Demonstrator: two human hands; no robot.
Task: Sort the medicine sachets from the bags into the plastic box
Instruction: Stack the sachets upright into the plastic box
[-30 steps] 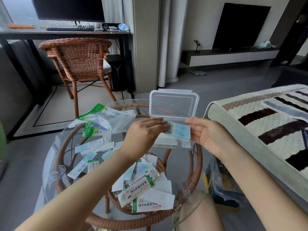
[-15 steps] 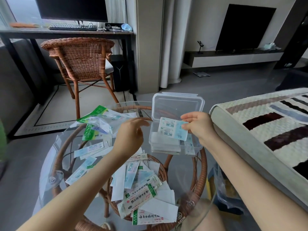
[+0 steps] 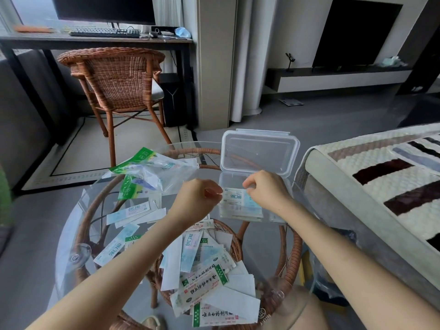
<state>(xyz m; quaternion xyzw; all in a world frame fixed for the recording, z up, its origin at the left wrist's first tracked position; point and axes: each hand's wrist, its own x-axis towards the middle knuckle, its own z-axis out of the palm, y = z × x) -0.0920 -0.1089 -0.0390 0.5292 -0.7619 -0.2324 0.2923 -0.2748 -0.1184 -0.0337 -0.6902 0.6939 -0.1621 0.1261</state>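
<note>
Head view: the clear plastic box [image 3: 232,181] stands at the far side of the round glass table [image 3: 71,234], its lid [image 3: 259,151] upright. The right grip [image 3: 266,190] is clamped on a blue-white sachet [image 3: 234,198] lying on the stack inside the box. The left grip [image 3: 197,198] is curled at that sachet's left edge; whether it pinches it, I cannot tell. Loose sachets [image 3: 128,211] and bags [image 3: 152,175] lie to the left.
</note>
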